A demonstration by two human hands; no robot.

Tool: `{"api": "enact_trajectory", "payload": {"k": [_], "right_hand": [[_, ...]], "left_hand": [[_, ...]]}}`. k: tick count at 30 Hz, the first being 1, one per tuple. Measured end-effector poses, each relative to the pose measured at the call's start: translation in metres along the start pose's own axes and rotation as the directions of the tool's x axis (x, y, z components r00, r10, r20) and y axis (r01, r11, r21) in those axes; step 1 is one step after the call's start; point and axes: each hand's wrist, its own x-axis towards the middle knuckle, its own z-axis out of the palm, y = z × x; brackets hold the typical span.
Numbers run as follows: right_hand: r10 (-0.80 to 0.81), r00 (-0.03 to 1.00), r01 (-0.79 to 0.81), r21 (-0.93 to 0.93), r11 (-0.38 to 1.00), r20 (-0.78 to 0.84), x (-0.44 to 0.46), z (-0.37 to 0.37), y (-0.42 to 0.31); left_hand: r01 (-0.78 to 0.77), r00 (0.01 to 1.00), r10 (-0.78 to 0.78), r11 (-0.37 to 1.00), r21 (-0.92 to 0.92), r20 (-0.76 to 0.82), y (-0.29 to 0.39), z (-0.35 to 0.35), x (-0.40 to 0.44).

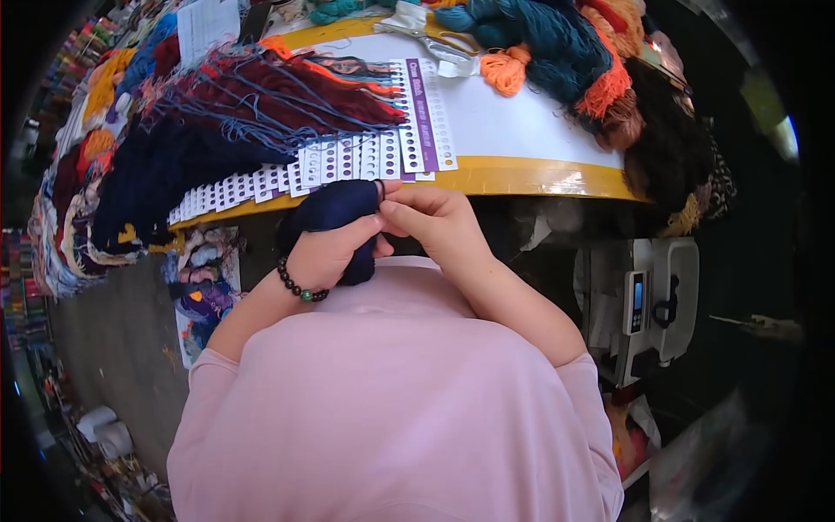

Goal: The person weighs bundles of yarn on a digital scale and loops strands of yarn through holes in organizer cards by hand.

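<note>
A dark navy skein of thread is held close to my body, just off the table's front edge. My left hand, with a dark beaded bracelet at the wrist, is wrapped around the skein. My right hand pinches at the skein's right end, its thumb and fingertips meeting beside my left thumb. Any fine strand between those fingertips is too small to make out. Punched thread cards lie along the table edge right beyond my hands, with dark red, blue and orange threads tied through their holes.
The white table has a yellow taped edge. Scissors lie at the back near an orange skein. Teal skeins are heaped at the right, navy thread at the left. A scale stands low on the right.
</note>
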Motion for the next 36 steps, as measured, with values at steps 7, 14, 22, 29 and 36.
{"api": "enact_trajectory", "payload": {"k": [7, 14, 22, 29, 36], "right_hand": [[0.038, 0.999, -0.039, 0.045, 0.998, 0.028, 0.001, 0.004, 0.003], [-0.004, 1.0, 0.006, 0.108, 0.994, -0.02, -0.003, 0.008, 0.002], [0.018, 1.0, -0.018, 0.127, 0.992, 0.001, 0.005, -0.005, 0.012], [0.067, 0.997, -0.067, -0.002, 0.998, 0.031, -0.062, -0.031, -0.095], [-0.746, 0.66, 0.481, -0.714, 0.509, -0.087, -0.209, -0.175, -0.348]], "left_hand": [[-0.02, 1.0, 0.02, 0.999, 0.04, 0.006, -0.006, -0.003, -0.006], [-0.018, 0.999, 0.019, 0.999, -0.028, 0.035, -0.008, -0.011, -0.005], [-0.104, 0.994, 0.106, 0.976, -0.192, 0.002, -0.013, -0.013, -0.007], [-0.15, 0.969, 0.239, 0.377, -0.914, -0.061, 0.0, -0.125, -0.039], [-0.689, 0.666, 0.138, 0.491, -0.533, -0.733, -0.089, -0.385, -0.123]]}}
